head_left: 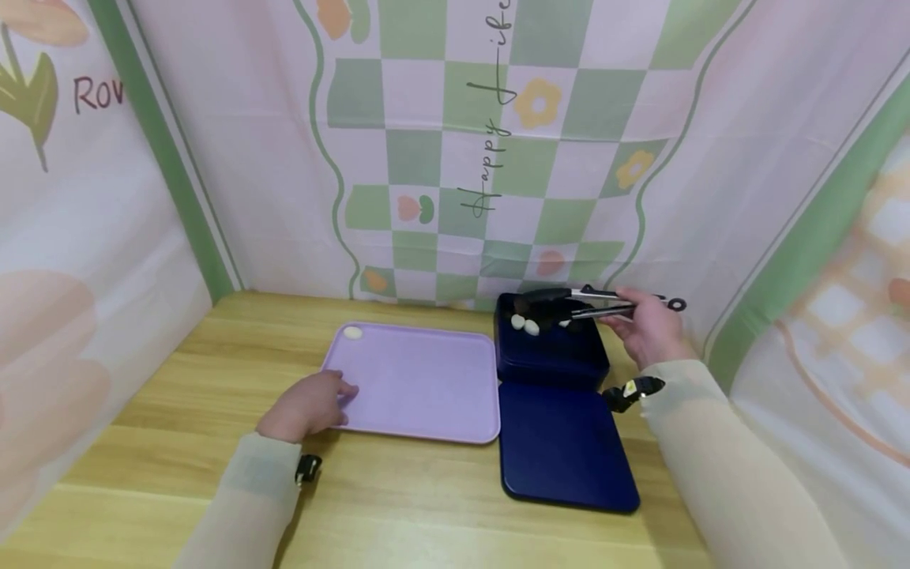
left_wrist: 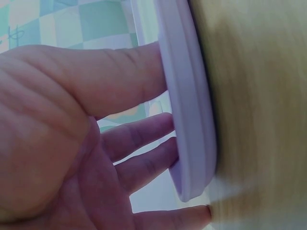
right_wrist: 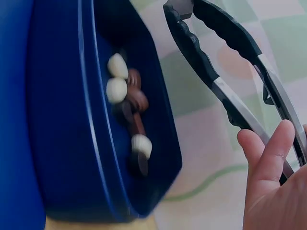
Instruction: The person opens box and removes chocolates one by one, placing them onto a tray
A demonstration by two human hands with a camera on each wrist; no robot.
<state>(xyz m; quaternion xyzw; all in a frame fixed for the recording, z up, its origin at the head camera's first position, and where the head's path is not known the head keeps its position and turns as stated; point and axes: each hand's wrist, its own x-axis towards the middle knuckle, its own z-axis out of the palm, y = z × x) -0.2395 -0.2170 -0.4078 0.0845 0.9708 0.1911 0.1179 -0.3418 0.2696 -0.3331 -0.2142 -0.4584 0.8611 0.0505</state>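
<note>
My right hand [head_left: 652, 325] grips a pair of black-and-silver tongs [right_wrist: 240, 103] above a navy box [head_left: 554, 367]. The tong tips are close together, with a small brown piece [right_wrist: 181, 6] between them. Inside the box lie several white pieces [right_wrist: 116, 90], ribbed brown pieces [right_wrist: 138, 99] and dark ones [right_wrist: 139, 164] that look like chocolates. On the left, my left hand [head_left: 307, 405] rests at the near-left edge of a lilac tray [head_left: 426, 387]; its thumb and some fingertips [left_wrist: 165, 123] touch the tray. One white oval piece [head_left: 352, 333] sits in the tray's far-left corner.
A navy lid [head_left: 565, 450] lies flat in front of the box, beside the tray. All stand on a wooden table [head_left: 398, 498]. A patterned cloth [head_left: 469, 158] hangs close behind the box, and more cloth hangs on both sides.
</note>
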